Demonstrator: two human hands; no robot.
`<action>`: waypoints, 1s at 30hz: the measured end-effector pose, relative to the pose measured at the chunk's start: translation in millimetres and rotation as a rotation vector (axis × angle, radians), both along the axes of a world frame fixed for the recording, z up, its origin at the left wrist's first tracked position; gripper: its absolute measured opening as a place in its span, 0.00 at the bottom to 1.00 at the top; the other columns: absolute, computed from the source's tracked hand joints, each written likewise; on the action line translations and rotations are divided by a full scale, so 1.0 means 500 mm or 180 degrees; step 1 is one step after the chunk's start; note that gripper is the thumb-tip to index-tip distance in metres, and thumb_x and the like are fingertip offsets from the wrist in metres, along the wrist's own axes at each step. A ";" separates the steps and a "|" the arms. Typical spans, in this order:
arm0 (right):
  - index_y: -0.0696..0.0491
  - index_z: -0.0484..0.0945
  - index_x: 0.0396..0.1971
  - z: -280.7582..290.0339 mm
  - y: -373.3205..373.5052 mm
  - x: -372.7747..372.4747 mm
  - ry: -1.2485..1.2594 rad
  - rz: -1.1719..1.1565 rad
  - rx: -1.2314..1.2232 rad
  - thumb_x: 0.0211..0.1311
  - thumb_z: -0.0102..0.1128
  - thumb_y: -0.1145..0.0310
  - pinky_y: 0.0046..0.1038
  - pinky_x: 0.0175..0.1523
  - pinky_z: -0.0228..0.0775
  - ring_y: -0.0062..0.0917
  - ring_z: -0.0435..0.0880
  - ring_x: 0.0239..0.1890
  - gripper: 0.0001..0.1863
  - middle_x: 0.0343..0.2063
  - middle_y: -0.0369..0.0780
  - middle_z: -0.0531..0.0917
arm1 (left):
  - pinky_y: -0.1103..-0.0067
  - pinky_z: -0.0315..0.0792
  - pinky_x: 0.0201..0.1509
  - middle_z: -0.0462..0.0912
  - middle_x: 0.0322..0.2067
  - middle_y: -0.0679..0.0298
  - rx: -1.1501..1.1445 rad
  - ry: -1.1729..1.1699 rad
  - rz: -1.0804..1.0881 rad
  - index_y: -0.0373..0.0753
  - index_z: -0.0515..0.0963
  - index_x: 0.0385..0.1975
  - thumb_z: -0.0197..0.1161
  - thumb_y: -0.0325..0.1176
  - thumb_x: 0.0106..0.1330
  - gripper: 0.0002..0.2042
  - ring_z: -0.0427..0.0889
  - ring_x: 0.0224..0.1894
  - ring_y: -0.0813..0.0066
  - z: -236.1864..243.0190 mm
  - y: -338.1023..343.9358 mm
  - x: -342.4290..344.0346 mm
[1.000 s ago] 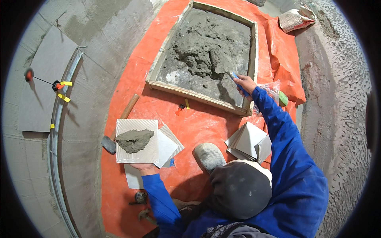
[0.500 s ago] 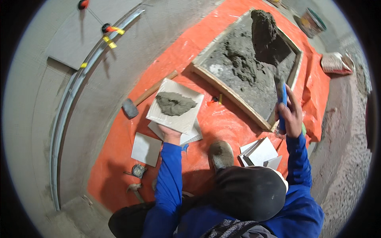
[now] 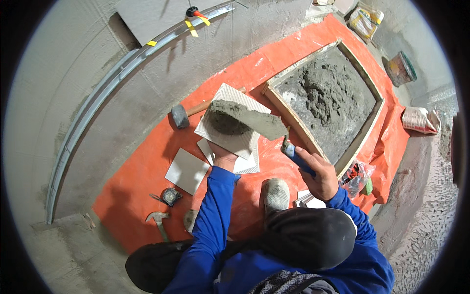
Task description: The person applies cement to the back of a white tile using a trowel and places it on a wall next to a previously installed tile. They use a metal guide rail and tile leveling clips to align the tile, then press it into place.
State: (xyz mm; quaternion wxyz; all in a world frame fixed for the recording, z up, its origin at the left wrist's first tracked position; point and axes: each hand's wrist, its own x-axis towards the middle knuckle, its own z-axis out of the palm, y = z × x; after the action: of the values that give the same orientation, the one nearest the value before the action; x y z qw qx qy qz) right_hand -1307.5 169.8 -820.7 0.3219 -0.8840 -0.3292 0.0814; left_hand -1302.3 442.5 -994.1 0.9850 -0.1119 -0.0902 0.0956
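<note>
My left hand point(image 3: 223, 159) holds a square white tile point(image 3: 230, 132) from underneath, back side up, with a lump of grey mortar point(image 3: 225, 122) on it. My right hand point(image 3: 319, 172) grips the blue handle of a trowel point(image 3: 293, 154). The trowel blade point(image 3: 254, 120) lies flat over the tile, loaded with mortar. Both sleeves are blue. To the right stands a wooden-framed mixing box point(image 3: 342, 161) with a heap of wet mortar point(image 3: 325, 95) in it.
An orange tarp point(image 3: 147, 181) covers the floor. On it lie a rubber mallet point(image 3: 180, 116), loose tiles point(image 3: 186, 171), a tape measure point(image 3: 170, 196), a hammer point(image 3: 157, 218) and a bag of red spacers point(image 3: 356, 175). A metal straightedge point(image 3: 93, 108), a bucket point(image 3: 400, 68) and sacks point(image 3: 420, 120) are nearby.
My right hand has swung from the mixing box to the tile, carrying a trowel load of mortar. The view has shifted, and my left hand still holds the tile.
</note>
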 end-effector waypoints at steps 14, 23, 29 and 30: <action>0.40 0.74 0.59 0.268 0.062 0.090 -0.0932 0.0700 -0.1150 0.50 0.61 0.77 0.36 0.34 0.74 0.38 0.81 0.28 0.32 0.29 0.41 0.78 | 0.56 0.60 0.70 0.74 0.60 0.58 -0.0147 0.0669 0.0199 0.42 0.72 0.60 0.45 0.61 0.70 0.31 0.71 0.62 0.56 0.064 0.000 -0.003; 0.53 0.71 0.60 0.209 0.042 0.104 0.0569 0.0291 -0.0767 0.66 0.60 0.62 0.29 0.32 0.70 0.26 0.78 0.22 0.24 0.22 0.40 0.79 | 0.55 0.62 0.68 0.72 0.61 0.59 -0.0148 0.0888 0.0438 0.44 0.72 0.61 0.45 0.59 0.71 0.29 0.70 0.62 0.56 0.036 -0.022 0.002; 0.56 0.67 0.63 0.092 0.004 0.063 0.1607 -0.0372 0.0345 0.69 0.57 0.60 0.18 0.28 0.64 0.12 0.72 0.22 0.27 0.25 0.32 0.77 | 0.56 0.62 0.68 0.73 0.61 0.58 -0.0091 0.0566 0.0373 0.44 0.72 0.61 0.47 0.59 0.71 0.29 0.70 0.61 0.54 0.028 -0.017 -0.010; 0.56 0.67 0.63 0.089 0.002 0.060 0.1752 -0.0485 0.0319 0.69 0.58 0.61 0.20 0.34 0.67 0.14 0.74 0.28 0.26 0.29 0.34 0.79 | 0.56 0.62 0.68 0.73 0.61 0.58 -0.0039 0.0544 0.0373 0.44 0.72 0.61 0.47 0.59 0.70 0.29 0.70 0.61 0.54 0.027 -0.014 -0.010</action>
State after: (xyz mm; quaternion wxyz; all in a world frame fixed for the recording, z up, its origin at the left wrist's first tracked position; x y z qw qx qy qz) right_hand -1277.3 170.7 -776.0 0.4475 -0.8339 -0.1658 0.2774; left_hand -1307.6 435.3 -980.6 0.9811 -0.1038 -0.0116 0.1627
